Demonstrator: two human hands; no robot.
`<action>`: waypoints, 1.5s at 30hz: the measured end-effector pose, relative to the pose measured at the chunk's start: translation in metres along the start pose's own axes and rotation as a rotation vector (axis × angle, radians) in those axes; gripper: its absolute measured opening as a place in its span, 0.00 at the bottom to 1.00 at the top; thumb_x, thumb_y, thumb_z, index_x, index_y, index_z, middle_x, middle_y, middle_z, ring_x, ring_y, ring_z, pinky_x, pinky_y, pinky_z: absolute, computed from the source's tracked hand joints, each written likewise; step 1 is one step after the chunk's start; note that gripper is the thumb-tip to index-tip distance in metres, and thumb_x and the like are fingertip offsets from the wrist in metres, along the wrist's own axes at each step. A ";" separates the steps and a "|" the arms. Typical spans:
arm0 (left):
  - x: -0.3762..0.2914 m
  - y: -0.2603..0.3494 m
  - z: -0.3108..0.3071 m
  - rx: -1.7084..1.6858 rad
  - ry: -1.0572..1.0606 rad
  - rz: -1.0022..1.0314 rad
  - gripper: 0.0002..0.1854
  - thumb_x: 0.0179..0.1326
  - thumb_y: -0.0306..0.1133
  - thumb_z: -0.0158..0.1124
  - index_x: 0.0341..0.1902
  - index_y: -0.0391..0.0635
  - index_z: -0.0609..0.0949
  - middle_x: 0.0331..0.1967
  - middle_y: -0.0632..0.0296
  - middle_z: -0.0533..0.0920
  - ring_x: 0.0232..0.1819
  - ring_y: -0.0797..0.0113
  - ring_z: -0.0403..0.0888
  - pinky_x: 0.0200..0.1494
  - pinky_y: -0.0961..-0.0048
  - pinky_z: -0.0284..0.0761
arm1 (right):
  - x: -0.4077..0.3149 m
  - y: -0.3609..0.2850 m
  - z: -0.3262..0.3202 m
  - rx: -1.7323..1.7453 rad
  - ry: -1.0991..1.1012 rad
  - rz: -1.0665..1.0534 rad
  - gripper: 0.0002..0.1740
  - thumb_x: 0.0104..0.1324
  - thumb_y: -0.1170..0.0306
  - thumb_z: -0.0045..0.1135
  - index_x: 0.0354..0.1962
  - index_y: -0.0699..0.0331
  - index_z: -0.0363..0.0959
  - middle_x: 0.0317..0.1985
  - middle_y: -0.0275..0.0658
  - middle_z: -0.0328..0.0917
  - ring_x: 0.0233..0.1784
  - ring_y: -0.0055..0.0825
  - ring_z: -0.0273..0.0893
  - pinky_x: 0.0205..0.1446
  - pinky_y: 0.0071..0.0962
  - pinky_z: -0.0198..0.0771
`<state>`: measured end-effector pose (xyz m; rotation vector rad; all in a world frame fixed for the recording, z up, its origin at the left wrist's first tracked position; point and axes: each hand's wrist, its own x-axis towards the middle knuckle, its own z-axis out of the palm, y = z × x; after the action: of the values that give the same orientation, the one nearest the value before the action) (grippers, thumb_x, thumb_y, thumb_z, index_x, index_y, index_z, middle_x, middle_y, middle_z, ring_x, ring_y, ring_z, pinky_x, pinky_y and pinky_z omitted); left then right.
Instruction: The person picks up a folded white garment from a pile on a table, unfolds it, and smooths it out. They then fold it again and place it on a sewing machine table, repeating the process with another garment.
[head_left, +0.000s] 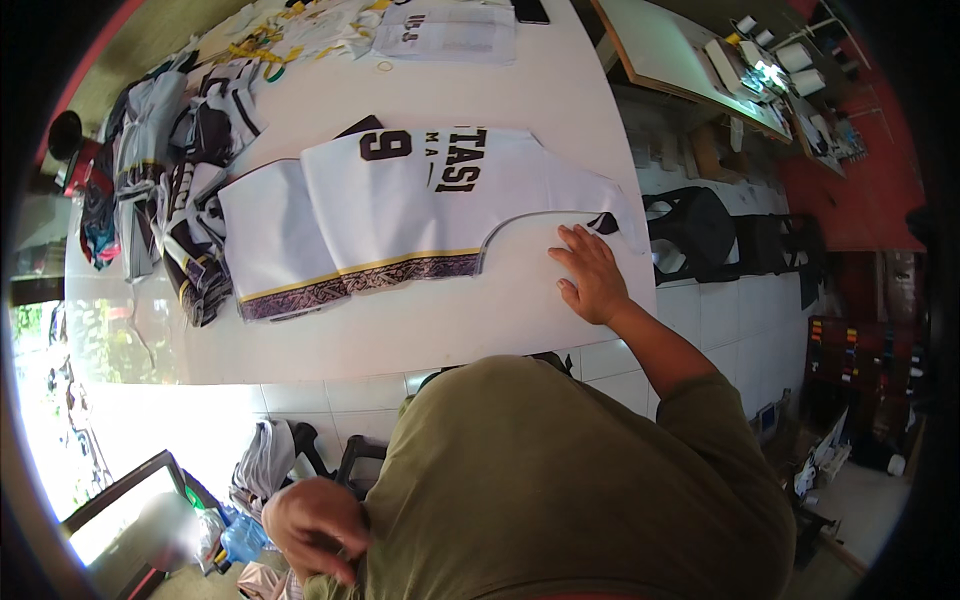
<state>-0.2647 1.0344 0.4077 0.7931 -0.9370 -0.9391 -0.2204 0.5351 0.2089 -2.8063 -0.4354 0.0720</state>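
White sports jersey panels (405, 202) lie flat and layered across the table, with black print and a purple-black patterned band (412, 271) edged in yellow along the near side. My right hand (592, 274) rests palm down on the white tabletop (420, 330), fingers spread. Its fingertips are by the curved cut edge of the top panel, close to a small black piece (604, 223) at that edge. Down at my left side, away from the table, my left hand (315, 517) is blurred. Its fingers are half bent and slightly apart, with nothing visible in them.
Piled jersey pieces (199, 225) lie at the table's left. Yellow-edged scraps (300, 37), a printed sheet in plastic (442, 34) and a phone (531, 10) are at the far side. Black plastic chairs (690, 232) stand to the right, below a sewing machine (739, 71).
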 end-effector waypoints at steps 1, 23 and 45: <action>-0.006 -0.001 0.000 0.049 0.053 -0.063 0.22 0.58 0.31 0.84 0.52 0.35 0.85 0.33 0.55 0.87 0.32 0.54 0.87 0.35 0.65 0.80 | 0.000 0.000 0.000 -0.004 -0.003 0.000 0.30 0.66 0.66 0.62 0.66 0.53 0.70 0.81 0.44 0.57 0.85 0.48 0.51 0.86 0.53 0.45; 0.094 -0.108 0.051 0.146 1.082 -0.432 0.17 0.69 0.27 0.72 0.57 0.34 0.81 0.41 0.60 0.87 0.46 0.70 0.85 0.50 0.71 0.81 | 0.035 0.023 -0.005 0.109 0.223 -0.106 0.25 0.64 0.57 0.70 0.55 0.60 0.81 0.68 0.46 0.75 0.73 0.49 0.67 0.72 0.52 0.58; 0.220 -0.269 -0.016 -0.860 1.539 0.297 0.51 0.75 0.72 0.44 0.81 0.37 0.61 0.77 0.44 0.71 0.78 0.44 0.69 0.79 0.48 0.64 | 0.030 0.040 -0.115 0.956 -0.379 -0.243 0.39 0.63 0.64 0.75 0.66 0.73 0.70 0.55 0.52 0.85 0.59 0.41 0.84 0.66 0.37 0.75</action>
<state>-0.2701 0.7337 0.2329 0.3814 0.6734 -0.1876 -0.1689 0.4748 0.3068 -1.7827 -0.6143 0.5913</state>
